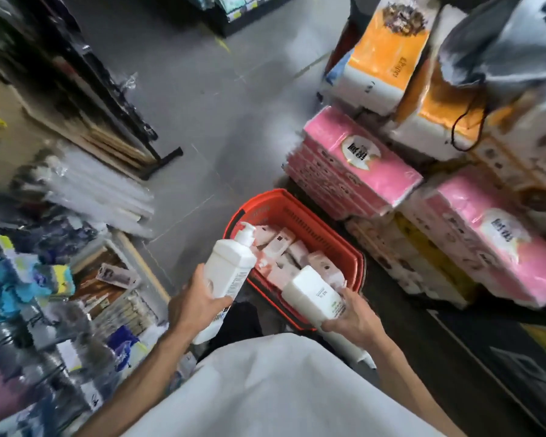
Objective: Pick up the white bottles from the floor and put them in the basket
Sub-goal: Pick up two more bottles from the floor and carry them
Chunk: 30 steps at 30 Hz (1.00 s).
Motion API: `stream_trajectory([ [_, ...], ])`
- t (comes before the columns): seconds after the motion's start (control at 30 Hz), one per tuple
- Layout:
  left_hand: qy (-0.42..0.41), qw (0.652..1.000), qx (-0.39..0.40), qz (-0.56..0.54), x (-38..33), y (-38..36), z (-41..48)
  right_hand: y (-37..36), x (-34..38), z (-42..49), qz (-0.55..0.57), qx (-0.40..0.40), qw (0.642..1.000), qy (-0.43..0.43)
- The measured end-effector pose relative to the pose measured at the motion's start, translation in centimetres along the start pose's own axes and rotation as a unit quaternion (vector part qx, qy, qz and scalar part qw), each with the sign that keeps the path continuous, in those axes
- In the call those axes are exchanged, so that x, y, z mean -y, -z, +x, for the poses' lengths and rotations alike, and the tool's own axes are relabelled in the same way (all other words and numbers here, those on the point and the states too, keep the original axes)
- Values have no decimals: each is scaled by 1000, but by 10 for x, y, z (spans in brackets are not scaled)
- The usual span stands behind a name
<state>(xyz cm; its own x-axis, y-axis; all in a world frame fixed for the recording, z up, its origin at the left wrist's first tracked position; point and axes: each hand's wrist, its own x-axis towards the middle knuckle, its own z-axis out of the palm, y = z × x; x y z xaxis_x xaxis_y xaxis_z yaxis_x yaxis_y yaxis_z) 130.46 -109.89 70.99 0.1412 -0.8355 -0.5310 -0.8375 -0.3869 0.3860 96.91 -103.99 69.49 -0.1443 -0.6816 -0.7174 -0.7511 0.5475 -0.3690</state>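
- A view looking down from a person's head at two bare forearms stretched out over a grey shop floor [202, 99].
- The left hand [196, 305] is wrapped around the lower half of a tall white pump bottle [226, 275], thumb on the near side over its printed label.
- That bottle tilts up and away from the hand, and its pump head overlaps the near left rim of a red basket [300, 216].
- The right hand [355, 320] grips a second white bottle [312, 294] from the right side, fingers curled around its body.
- This second bottle lies tilted, its flat base pointing up and forward from the hand, over the near edge of the basket.
- Its neck end points back toward the person, passing under the hand.
- The basket sits on the floor just beyond both hands, between them.
- White bottles [281, 250] already lie packed inside the basket, ahead of the right hand's fingers.
- To the right of the right hand stand stacked pink packs [360, 165] of paper goods, with orange packs [388, 48] farther off.
- To the left of the left hand are blurred shelves of goods [76, 279].
- The person's white shirt [281, 389] fills the bottom of the view.
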Motion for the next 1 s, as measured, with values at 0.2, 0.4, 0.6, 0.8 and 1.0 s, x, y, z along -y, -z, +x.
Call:
stream_trajectory([
  [0.2,-66,994,61,64,-10,41,74,-23,30,-21,101,-29,988,-113],
  [0.4,-100,981,119,116,-32,55,138,-46,52,-23,208,-64,960,-178],
  [0.6,-120,956,167,207,-59,18,200,-80,46,12,240,3,942,-233],
  [0.8,-95,941,210,249,-86,-58,253,-99,12,78,263,55,918,-291],
  [1.0,-109,903,235,343,-105,-143,306,-100,-37,184,191,76,932,-300],
])
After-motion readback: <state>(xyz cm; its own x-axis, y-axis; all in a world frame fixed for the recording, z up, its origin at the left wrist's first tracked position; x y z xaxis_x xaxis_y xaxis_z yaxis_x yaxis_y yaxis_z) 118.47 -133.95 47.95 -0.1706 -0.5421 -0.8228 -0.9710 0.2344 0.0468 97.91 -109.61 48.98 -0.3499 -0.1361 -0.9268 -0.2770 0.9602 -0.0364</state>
